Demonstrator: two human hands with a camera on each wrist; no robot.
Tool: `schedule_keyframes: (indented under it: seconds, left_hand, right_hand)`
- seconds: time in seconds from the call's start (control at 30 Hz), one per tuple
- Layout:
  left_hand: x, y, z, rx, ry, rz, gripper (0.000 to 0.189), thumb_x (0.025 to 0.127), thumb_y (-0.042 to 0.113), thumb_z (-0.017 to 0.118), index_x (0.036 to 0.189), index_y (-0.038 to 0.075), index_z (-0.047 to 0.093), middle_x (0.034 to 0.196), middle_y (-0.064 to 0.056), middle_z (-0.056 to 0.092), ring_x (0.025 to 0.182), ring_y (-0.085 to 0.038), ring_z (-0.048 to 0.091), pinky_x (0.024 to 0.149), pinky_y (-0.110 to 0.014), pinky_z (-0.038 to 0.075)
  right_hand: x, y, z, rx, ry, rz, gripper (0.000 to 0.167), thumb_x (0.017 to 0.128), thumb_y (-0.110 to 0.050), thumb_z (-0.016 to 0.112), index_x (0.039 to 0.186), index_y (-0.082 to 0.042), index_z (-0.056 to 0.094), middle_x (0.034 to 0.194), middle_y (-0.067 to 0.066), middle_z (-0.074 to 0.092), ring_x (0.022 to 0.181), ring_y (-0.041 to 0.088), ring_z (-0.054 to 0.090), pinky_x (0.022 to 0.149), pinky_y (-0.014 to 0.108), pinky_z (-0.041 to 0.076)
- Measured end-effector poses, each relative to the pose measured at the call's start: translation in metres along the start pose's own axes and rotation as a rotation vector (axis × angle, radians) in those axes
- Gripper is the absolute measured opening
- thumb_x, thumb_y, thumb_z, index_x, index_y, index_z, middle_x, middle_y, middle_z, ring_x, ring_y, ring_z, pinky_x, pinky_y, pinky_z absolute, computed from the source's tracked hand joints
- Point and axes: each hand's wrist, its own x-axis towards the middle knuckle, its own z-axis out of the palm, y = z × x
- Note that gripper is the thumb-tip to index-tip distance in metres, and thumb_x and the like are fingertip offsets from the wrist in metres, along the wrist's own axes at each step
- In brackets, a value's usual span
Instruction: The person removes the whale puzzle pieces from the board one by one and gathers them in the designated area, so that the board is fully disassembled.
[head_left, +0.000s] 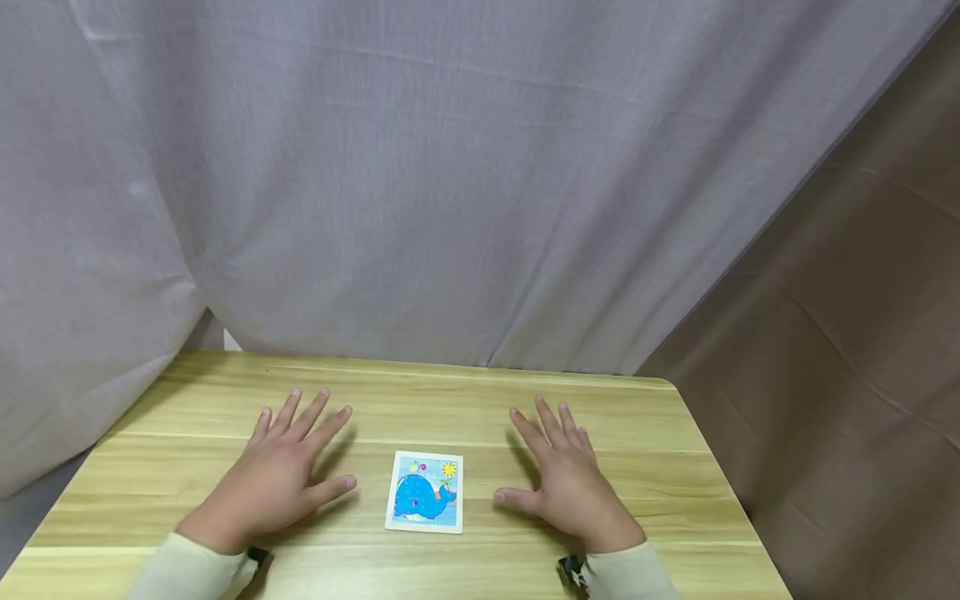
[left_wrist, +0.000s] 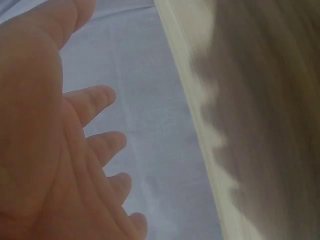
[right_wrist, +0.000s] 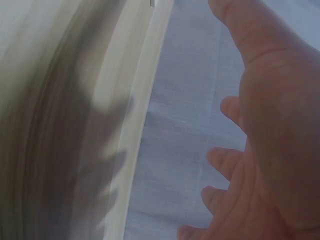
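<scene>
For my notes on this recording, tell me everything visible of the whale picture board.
The whale picture board is a flat, roughly square panel, its pale border framing a light-blue scene with a blue whale and a yellow sun at upper right. It could be wood or card; I can't tell which. It lies picture side up on the wood-grain table, upright to the person, between the left hand and right hand; neither touches it.

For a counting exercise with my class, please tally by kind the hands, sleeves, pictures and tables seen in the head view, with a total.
Left hand and right hand: 2 hands
Left sleeve and right sleeve: 2 sleeves
Whale picture: 1
Table: 1
Total: 6
</scene>
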Motion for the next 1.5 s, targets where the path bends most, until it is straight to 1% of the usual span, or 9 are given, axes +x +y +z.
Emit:
schedule_keyframes:
  seconds: [0.1,0.23,0.43,0.53,0.83,1.07,1.2,1.33,1.5]
  left_hand:
    - [-0.001,0.003,0.004,0.002,-0.015,0.006,0.090,0.098,0.072,0.076,0.173,0.032,0.047,0.186,-0.015,0.030,0.171,-0.057,0.019,0.128,-0.087,0.018]
    - [-0.001,0.009,0.003,-0.004,-0.041,0.019,0.089,0.098,0.070,0.077,0.172,0.031,0.048,0.184,-0.016,0.034,0.170,-0.058,0.023,0.127,-0.087,0.020]
    - [0.002,0.023,0.004,-0.014,-0.069,0.054,0.088,0.099,0.070,0.076,0.172,0.031,0.049,0.183,-0.017,0.036,0.168,-0.058,0.027,0.127,-0.087,0.023]
    - [0.003,0.029,0.006,-0.027,-0.080,0.063,0.088,0.099,0.069,0.076,0.173,0.031,0.048,0.184,-0.016,0.034,0.169,-0.057,0.026,0.128,-0.086,0.022]
    - [0.006,0.035,0.014,-0.013,-0.106,0.103,0.089,0.099,0.072,0.074,0.173,0.030,0.048,0.184,-0.016,0.034,0.169,-0.057,0.025,0.129,-0.085,0.022]
    - [0.013,0.035,0.024,-0.041,-0.169,0.097,0.093,0.098,0.075,0.073,0.174,0.030,0.046,0.185,-0.017,0.032,0.170,-0.056,0.023,0.131,-0.085,0.018]
    - [0.017,0.039,0.028,-0.044,-0.200,0.086,0.100,0.093,0.081,0.073,0.175,0.032,0.043,0.185,-0.017,0.031,0.171,-0.056,0.021,0.131,-0.085,0.015]
    - [0.020,0.043,0.030,-0.029,-0.224,0.074,0.109,0.087,0.088,0.073,0.176,0.032,0.042,0.186,-0.017,0.030,0.171,-0.056,0.020,0.130,-0.087,0.015]
    - [0.022,0.049,0.032,-0.018,-0.253,0.068,0.113,0.086,0.089,0.074,0.176,0.031,0.040,0.186,-0.017,0.027,0.172,-0.057,0.017,0.130,-0.087,0.015]
  right_hand:
    - [0.000,-0.002,0.001,0.013,-0.009,-0.005,0.123,0.081,-0.079,0.088,0.180,-0.036,0.028,0.191,0.013,0.010,0.175,0.050,0.002,0.133,0.080,0.018]
    - [0.003,-0.005,0.003,0.024,-0.025,-0.019,0.123,0.081,-0.080,0.087,0.180,-0.037,0.027,0.191,0.012,0.011,0.175,0.049,0.001,0.135,0.079,0.018]
    - [0.006,-0.008,0.006,0.023,-0.060,-0.054,0.122,0.083,-0.080,0.085,0.180,-0.039,0.026,0.191,0.009,0.011,0.175,0.047,0.001,0.135,0.078,0.019]
    - [0.008,-0.012,0.007,0.025,-0.074,-0.070,0.120,0.084,-0.080,0.085,0.180,-0.039,0.026,0.191,0.008,0.010,0.176,0.045,0.000,0.134,0.079,0.020]
    - [0.012,-0.024,0.010,0.042,-0.099,-0.108,0.115,0.085,-0.078,0.086,0.179,-0.041,0.031,0.192,0.003,0.010,0.176,0.046,0.007,0.134,0.079,0.021]
    - [0.016,-0.033,0.019,0.055,-0.125,-0.167,0.108,0.088,-0.078,0.082,0.177,-0.038,0.036,0.190,0.008,0.020,0.176,0.048,0.012,0.135,0.076,0.024]
    - [0.021,-0.037,0.025,0.065,-0.137,-0.210,0.103,0.091,-0.078,0.080,0.176,-0.037,0.038,0.189,0.008,0.025,0.175,0.047,0.016,0.135,0.073,0.027]
    - [0.027,-0.042,0.027,0.060,-0.159,-0.245,0.101,0.093,-0.077,0.078,0.176,-0.035,0.039,0.188,0.008,0.026,0.175,0.046,0.018,0.134,0.069,0.034]
    - [0.034,-0.046,0.026,0.071,-0.186,-0.275,0.098,0.095,-0.075,0.077,0.175,-0.032,0.041,0.188,0.010,0.027,0.175,0.045,0.020,0.132,0.066,0.038]
